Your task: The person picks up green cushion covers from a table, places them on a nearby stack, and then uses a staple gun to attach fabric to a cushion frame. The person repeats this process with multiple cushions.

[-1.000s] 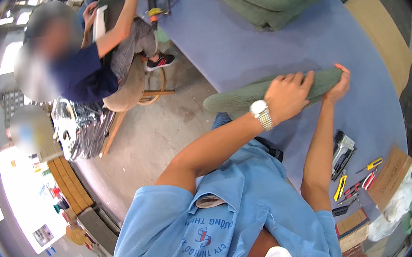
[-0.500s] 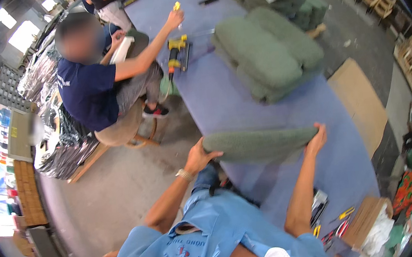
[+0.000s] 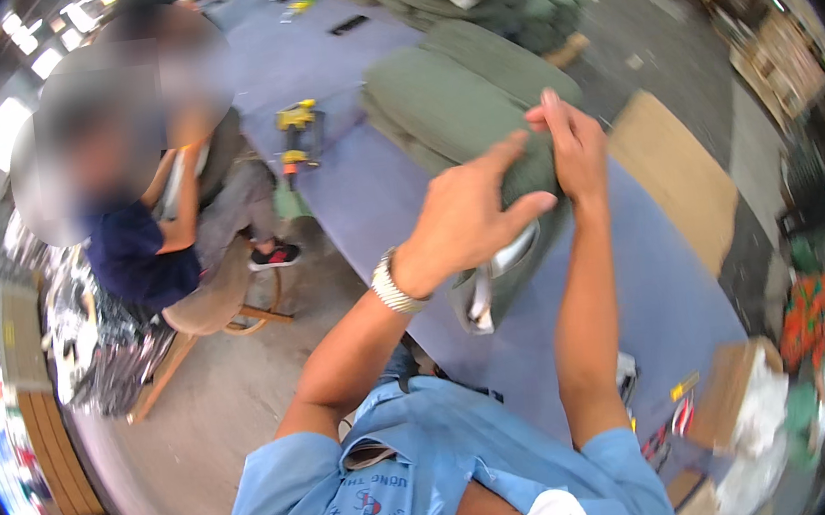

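Note:
I hold a green upholstered cushion [image 3: 521, 236] upright above the blue-covered work table [image 3: 639, 304], its lower end showing a pale underside. My left hand [image 3: 464, 217], with a metal watch on the wrist, grips its upper left side. On its top right end my right hand [image 3: 571, 140] is clamped. Both arms are raised in front of my light blue shirt.
Two more green cushions [image 3: 446, 93] lie on the table behind, with a stack of them farther back. A yellow power tool [image 3: 297, 134] rests near the table's left edge. Another person [image 3: 145, 245] sits on a stool at left. A brown board [image 3: 671, 180] and hand tools [image 3: 676, 416] lie at right.
The cushion lay flat on the table between my spread hands; now both hands have come together and lifted it up on end, close to the camera.

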`<state>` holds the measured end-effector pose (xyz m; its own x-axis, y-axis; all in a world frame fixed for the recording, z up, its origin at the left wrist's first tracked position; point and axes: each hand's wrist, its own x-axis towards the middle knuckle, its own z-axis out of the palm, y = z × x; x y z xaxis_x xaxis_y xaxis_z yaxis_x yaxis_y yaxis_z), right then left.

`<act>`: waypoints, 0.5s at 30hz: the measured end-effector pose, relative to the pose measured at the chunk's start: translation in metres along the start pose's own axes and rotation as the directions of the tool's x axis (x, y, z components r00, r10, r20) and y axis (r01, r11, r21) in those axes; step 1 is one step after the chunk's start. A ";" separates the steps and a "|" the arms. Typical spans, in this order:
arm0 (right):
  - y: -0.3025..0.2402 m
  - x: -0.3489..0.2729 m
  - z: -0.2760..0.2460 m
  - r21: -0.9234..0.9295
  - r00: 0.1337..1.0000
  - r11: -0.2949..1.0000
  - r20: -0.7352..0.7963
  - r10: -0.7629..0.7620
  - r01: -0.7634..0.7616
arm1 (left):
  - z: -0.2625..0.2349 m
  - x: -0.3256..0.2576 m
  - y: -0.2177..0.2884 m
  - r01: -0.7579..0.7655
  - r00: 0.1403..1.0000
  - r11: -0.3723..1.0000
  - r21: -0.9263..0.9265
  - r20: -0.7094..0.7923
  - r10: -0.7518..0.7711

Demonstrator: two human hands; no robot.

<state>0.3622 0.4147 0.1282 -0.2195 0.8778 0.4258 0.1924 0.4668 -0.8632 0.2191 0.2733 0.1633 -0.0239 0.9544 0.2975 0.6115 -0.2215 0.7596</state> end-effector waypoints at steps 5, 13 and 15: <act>0.013 0.012 -0.008 0.014 0.999 1.000 -0.038 0.020 -0.020 | 0.046 -0.019 -0.018 0.033 0.995 0.882 -0.471 -0.066 -0.073; 0.024 0.012 -0.018 0.128 0.994 0.992 -0.108 -0.007 0.021 | 0.069 -0.009 -0.006 -0.003 0.981 0.906 -0.424 -0.179 -0.081; 0.023 0.010 -0.020 0.190 0.995 0.982 -0.090 0.038 -0.020 | 0.079 -0.008 -0.011 -0.103 0.960 0.951 -0.291 -0.281 0.018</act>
<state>0.3837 0.4369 0.1179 -0.1256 0.9009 0.4155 0.0112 0.4201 -0.9074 0.2751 0.2841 0.1069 -0.2344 0.8556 0.4616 0.3536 -0.3672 0.8603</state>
